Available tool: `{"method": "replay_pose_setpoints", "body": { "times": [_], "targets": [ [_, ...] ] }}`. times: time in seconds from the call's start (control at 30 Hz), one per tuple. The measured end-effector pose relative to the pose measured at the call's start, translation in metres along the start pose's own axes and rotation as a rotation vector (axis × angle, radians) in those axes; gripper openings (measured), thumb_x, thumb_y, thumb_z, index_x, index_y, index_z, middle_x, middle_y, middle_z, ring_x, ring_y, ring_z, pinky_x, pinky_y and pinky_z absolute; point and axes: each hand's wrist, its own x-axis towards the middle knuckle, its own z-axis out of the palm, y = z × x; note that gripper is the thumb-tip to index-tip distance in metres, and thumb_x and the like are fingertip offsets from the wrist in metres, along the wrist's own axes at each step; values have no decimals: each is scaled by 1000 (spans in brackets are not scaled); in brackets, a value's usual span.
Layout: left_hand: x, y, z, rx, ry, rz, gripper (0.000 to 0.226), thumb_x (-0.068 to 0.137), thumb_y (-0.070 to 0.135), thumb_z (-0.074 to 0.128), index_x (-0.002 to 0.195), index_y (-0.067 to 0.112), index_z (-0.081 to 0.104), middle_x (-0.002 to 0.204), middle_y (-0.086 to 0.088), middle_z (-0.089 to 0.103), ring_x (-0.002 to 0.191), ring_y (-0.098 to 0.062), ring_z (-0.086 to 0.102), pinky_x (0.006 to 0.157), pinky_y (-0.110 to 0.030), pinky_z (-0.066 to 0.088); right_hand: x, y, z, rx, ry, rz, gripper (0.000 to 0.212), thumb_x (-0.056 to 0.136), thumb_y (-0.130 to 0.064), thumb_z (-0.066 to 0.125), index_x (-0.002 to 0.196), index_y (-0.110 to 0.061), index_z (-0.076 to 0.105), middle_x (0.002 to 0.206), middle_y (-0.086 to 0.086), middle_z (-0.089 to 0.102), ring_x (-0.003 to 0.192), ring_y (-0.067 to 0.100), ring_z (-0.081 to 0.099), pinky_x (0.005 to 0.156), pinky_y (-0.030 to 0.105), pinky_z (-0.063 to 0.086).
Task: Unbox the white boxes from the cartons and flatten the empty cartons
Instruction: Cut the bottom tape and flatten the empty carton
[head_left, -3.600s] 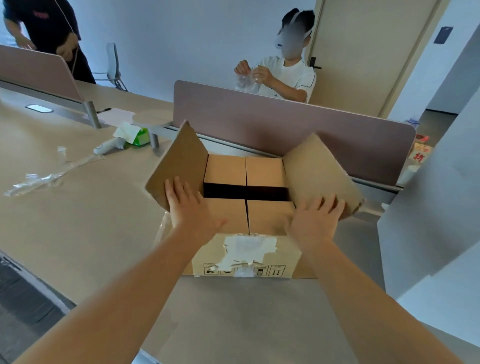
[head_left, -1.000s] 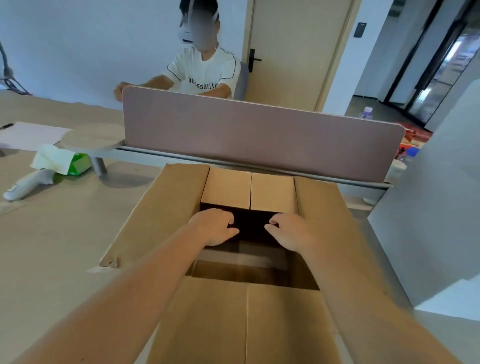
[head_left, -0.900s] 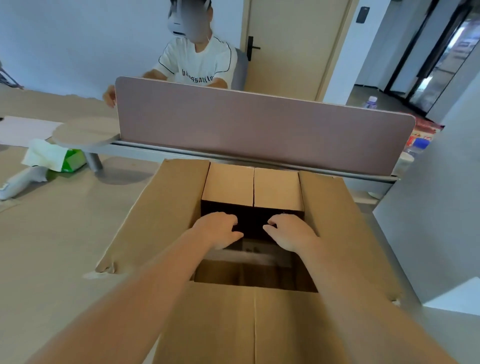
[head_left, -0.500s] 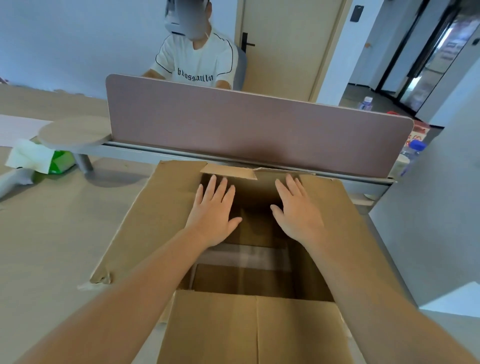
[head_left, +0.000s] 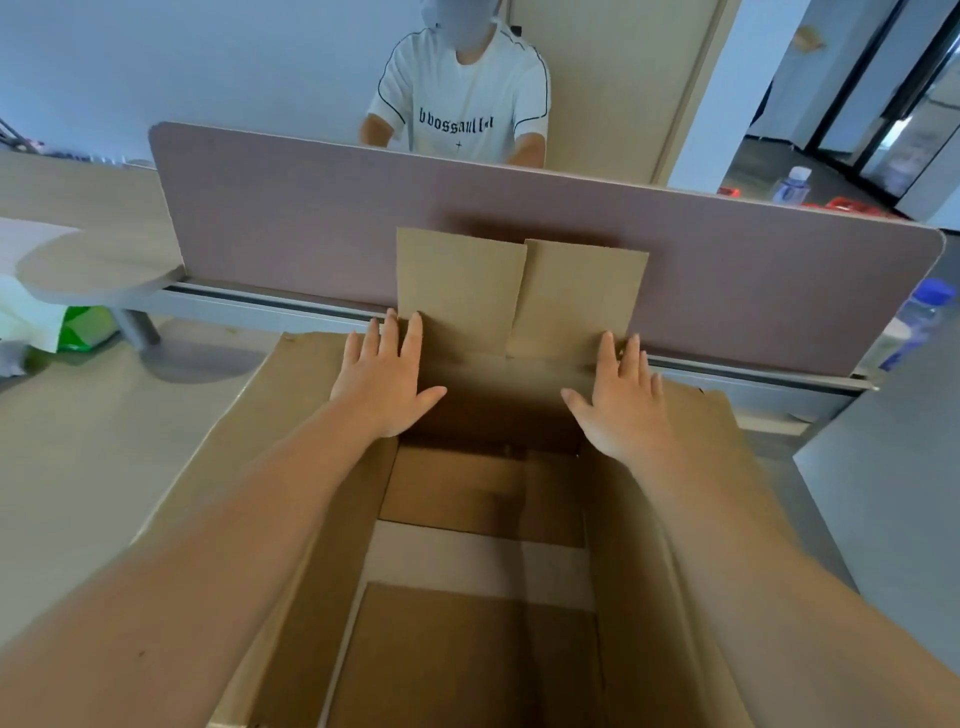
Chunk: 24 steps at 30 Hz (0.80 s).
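1. Carton (head_left: 270, 467): one, brown, lying open-ended on the table (head_left: 93, 457), opened right through so the tabletop shows pale inside it. No white boxes visible in it or anywhere in view.
2. Left hand (head_left: 382, 384): fingers straight and spread, palm flat on the far left corner of the carton. Grips nothing.
3. Right hand (head_left: 621, 397): same posture, fingers straight, palm flat on the far right corner. Grips nothing.
4. Far flaps (head_left: 519, 293): two, side by side, standing up against the desk divider (head_left: 291, 228) between the two hands.
5. Step in hand, as I judge it: collapsing the emptied carton. To do it well, push evenly with both palms so the walls fold along their creases instead of buckling, and keep weight on the corners. The upright flaps butt against the divider; drawing the carton nearer first should let them lie down.
6. Counts: one carton, two raised flaps, two hands, zero white boxes seen.
7. Elsewhere: one person in a white T-shirt (head_left: 462, 114) behind the divider; two bottles (head_left: 917, 317) at right.
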Motion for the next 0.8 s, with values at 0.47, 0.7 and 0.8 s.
{"method": "replay_pose_setpoints", "body": {
  "times": [0.47, 0.7, 0.8],
  "targets": [
    [-36, -10, 6, -28, -8, -30, 71, 89, 63, 32, 149, 32, 8, 149, -11, 21, 136, -32, 24, 108, -44, 29, -37, -7, 10, -158, 46, 28, 63, 94, -51, 38, 144, -18, 21, 143, 16, 32, 134, 33, 29, 109, 44, 29],
    [-43, -13, 10, -95, -2, -1, 68, 88, 62, 37, 145, 29, 21, 149, -12, 21, 136, -34, 24, 108, -47, 28, -54, -10, 13, -162, 82, 20, 58, 94, -48, 40, 142, -17, 29, 149, 13, 27, 138, 32, 26, 112, 44, 26],
    [-48, -13, 6, -37, -27, 8, 70, 89, 62, 34, 148, 29, 13, 155, -11, 11, 141, -34, 14, 113, -47, 19, -63, -11, 8, -102, 79, -3, 55, 95, -43, 40, 142, -15, 29, 150, 12, 25, 139, 31, 25, 114, 42, 23]
  ]
}}
